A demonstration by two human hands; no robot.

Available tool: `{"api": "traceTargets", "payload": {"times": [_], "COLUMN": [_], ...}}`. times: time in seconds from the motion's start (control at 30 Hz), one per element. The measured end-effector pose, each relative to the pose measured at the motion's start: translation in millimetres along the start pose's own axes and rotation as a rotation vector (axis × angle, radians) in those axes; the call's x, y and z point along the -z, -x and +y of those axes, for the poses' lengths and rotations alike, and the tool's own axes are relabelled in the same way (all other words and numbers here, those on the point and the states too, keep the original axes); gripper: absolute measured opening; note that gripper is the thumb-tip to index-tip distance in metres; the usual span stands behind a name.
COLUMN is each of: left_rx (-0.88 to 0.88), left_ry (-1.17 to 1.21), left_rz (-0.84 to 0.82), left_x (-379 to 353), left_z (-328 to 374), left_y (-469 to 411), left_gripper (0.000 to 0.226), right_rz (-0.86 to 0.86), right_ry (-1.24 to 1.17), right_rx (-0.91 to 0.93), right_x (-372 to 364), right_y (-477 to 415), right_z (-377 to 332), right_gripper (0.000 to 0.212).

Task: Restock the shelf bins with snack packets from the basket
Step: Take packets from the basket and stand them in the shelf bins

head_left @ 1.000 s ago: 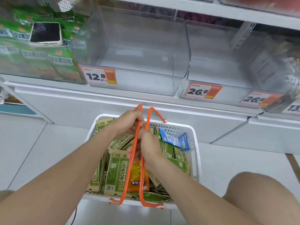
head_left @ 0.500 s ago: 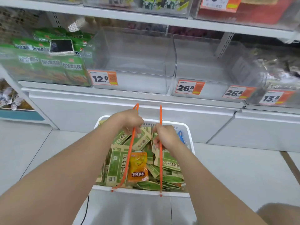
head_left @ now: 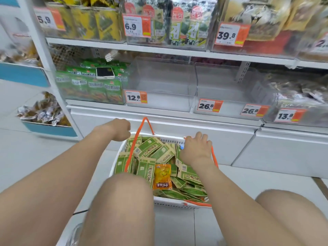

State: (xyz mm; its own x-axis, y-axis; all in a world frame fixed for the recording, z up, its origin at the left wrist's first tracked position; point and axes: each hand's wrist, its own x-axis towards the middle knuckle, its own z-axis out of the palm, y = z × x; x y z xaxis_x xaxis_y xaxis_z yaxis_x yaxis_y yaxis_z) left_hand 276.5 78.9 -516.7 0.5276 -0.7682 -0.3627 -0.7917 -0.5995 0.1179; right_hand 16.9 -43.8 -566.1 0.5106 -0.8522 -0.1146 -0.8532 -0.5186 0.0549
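Observation:
A white basket (head_left: pixel 160 204) stands on the floor below the shelf, full of green-and-tan snack packets (head_left: pixel 150 148) with one orange packet (head_left: pixel 162 176) on top. Its left orange handle (head_left: pixel 140 132) stands upright. My left hand (head_left: pixel 120 129) hovers just left of that handle with fingers loosely curled, holding nothing. My right hand (head_left: pixel 196 150) grips the right orange handle (head_left: pixel 213 157), which lies low along the basket's right rim. On the shelf above, two clear bins are empty: one (head_left: pixel 159 82) tagged 12.8 and one (head_left: pixel 221 89) tagged 26.8.
A bin of green packets (head_left: pixel 90 87) at the left carries a phone (head_left: pixel 104 72) on top. A filled bin (head_left: pixel 298 93) sits to the right, and stocked bins line the upper shelf (head_left: pixel 177 50). My knees (head_left: pixel 124 201) are close in front of the basket.
The two handles, held together over the basket, have been parted. My left hand let go of its handle; my right hand carried the other down to the right rim. The view rose.

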Motion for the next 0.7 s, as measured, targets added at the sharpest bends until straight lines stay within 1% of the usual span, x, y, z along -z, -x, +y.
{"api": "traceTargets", "payload": {"times": [0.07,0.13,0.23,0.3,0.4,0.47,0.53,0.6,0.7], "left_rx": [-0.002,-0.014,-0.062,-0.108,-0.182,-0.222,-0.27,-0.317,-0.338], "left_ry": [0.03,0.05,0.049,0.04,0.033,0.045,0.076,0.121,0.142], "left_rz": [0.041,0.074,0.1,0.099,0.055,0.021,-0.005,0.009,-0.009], "left_x": [4.1,9.2,21.9,29.8,27.3,13.4,-6.7,-28.6,-60.0], "left_z": [-3.4,-2.8,15.4,35.3,61.4,69.4,71.1,70.4,63.7], "left_y": [12.3,19.8,29.2,32.7,30.0,21.4,13.6,7.3,-5.8], "left_gripper": [0.037,0.032,0.031,0.031,0.031,0.027,0.029,0.03,0.032], "right_rz": [0.059,0.1,0.109,0.079,0.043,0.037,-0.001,-0.079,-0.17], "right_ry": [-0.057,-0.08,-0.097,-0.09,-0.048,-0.025,0.014,0.071,0.047], "right_rx": [0.035,0.074,0.122,0.16,0.222,0.25,0.261,0.272,0.323], "right_x": [19.1,36.4,52.0,55.1,46.9,33.3,15.9,1.4,-15.0], "right_y": [4.3,9.2,13.7,12.8,10.3,9.2,7.4,2.3,-10.4], "right_z": [-10.8,-12.4,-2.2,4.4,10.4,13.7,13.3,5.5,-14.2], "right_gripper": [0.039,0.041,0.042,0.044,0.043,0.042,0.042,0.042,0.039]}}
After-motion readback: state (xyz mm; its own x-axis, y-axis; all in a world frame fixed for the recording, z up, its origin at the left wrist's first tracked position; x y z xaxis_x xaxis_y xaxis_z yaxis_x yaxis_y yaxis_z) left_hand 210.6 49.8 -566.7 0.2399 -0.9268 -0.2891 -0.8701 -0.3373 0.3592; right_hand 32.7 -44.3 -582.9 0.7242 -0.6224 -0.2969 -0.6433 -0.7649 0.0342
